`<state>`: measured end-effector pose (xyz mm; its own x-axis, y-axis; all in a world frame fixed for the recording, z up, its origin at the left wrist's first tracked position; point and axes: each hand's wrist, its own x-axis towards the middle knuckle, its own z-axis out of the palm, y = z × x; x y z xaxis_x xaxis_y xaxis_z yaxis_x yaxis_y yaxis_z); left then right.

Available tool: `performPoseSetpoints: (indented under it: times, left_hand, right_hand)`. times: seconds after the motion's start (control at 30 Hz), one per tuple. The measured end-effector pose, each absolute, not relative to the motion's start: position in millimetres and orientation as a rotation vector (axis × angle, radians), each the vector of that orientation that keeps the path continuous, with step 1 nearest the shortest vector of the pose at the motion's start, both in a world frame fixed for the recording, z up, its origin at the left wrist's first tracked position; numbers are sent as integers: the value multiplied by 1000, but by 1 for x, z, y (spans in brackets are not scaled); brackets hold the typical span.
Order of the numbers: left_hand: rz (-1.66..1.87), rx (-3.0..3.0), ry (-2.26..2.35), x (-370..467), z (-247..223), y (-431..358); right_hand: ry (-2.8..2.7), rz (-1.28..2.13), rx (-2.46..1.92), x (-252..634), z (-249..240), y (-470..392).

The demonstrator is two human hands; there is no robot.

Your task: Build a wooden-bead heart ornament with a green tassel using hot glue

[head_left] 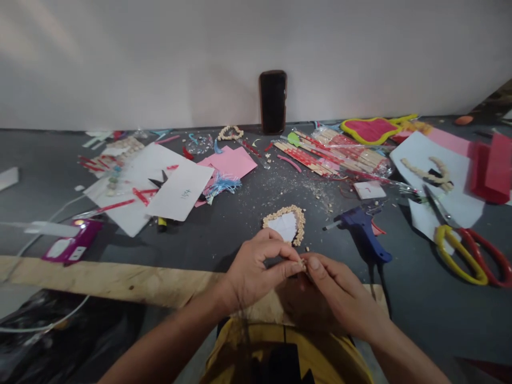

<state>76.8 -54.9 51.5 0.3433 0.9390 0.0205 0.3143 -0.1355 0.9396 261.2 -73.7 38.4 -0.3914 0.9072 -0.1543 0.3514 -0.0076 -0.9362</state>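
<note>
Close to my body, my left hand [260, 266] and my right hand [340, 288] meet at their fingertips. Both are closed in a pinch around a small beige piece [303, 263]; most of it is hidden by the fingers, and its kind is unclear. Just beyond my left hand, a piece of white paper [283, 226] lies on the dark table, edged with a border of small beige bits [301, 226]. Neither hand grips that bordered paper, though my left hand covers its near edge. A blue glue gun [362, 226] lies on its side to the right of my right hand.
Scissors with yellow and red handles [460, 256] lie at the right. Leftward are white cards [180, 186], pink paper [236, 162] and a purple device [74, 242] with a cable. A phone [273, 101] leans on the wall behind patterned sticks [304, 157]. Crumbs litter the middle.
</note>
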Motion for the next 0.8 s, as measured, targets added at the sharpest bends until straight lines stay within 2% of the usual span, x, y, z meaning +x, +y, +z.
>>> performPoseSetpoints:
  times: [0.27,0.6,0.8]
  left_hand:
    - [898,1718,1278,76,48,-71]
    - [660,2121,1150,63,43,-63]
    - [414,2296,1214,63,42,-40]
  right_hand:
    - [-1643,1538,-1308,258,44,-81]
    - [-1750,1187,-1423,260,35,-88]
    - [-1912,803,-1341,263,25,-86]
